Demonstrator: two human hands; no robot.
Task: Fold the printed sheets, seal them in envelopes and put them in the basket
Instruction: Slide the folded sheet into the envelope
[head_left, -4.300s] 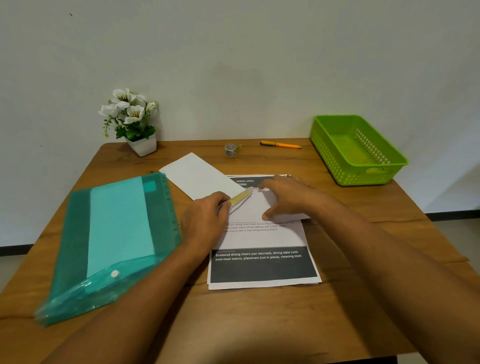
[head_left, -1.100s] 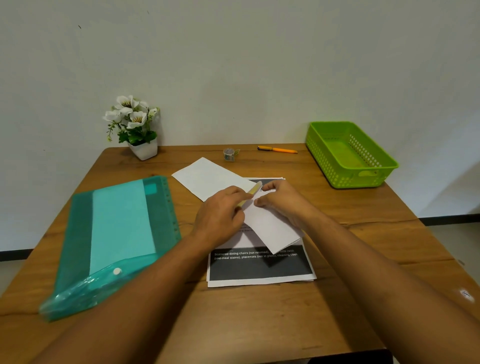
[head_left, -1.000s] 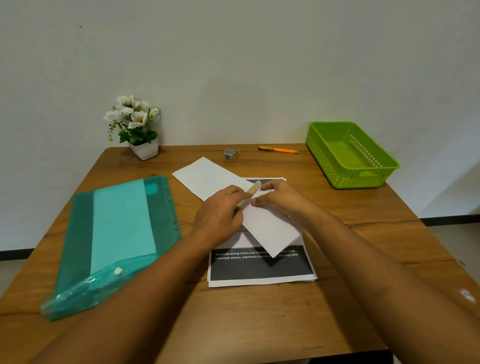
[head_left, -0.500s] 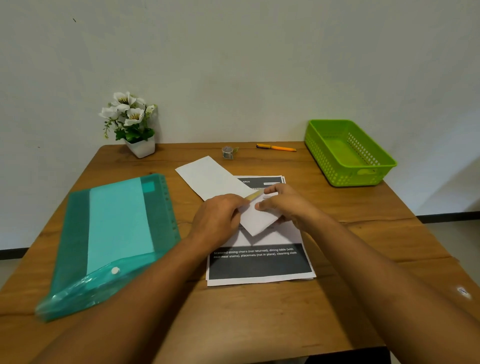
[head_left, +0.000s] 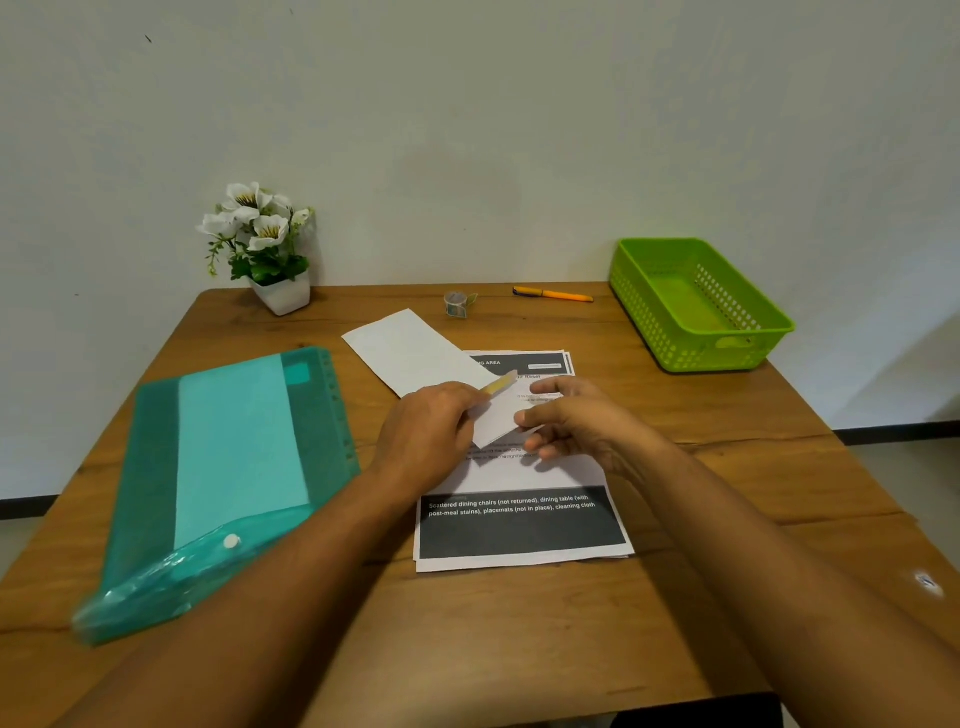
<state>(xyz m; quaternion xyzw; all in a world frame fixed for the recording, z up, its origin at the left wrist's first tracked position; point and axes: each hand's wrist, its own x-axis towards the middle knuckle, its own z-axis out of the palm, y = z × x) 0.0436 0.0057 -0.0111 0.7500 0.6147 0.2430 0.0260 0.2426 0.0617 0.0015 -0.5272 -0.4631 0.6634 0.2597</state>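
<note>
As I look down through the head camera, I see the left hand (head_left: 431, 436) pinching a yellow strip (head_left: 498, 384) at the near end of a white envelope (head_left: 410, 348) that lies flat on the worktop (head_left: 519, 623). A small folded sheet (head_left: 496, 423) pokes out between the two hands, on top of the pile of printed sheets (head_left: 519, 525). The right hand (head_left: 582, 421) has loose, bent fingers, and its thumb is at the edge of the folded sheet, but I cannot tell if it grips the sheet or only touches it. I think the folded sheet is going into the envelope, so the job has only just begun. The green basket (head_left: 717, 353) sits well apart, at the far right of the worktop. If the sheet goes in crooked, a corner could catch on the mouth of the envelope and crumple. If the right hand lets go too soon, the sheet could slide back out. The yellow strip looks like the sticky part, and it could stick to the wrong paper. A hard push could also drag the pile below out of line.
</note>
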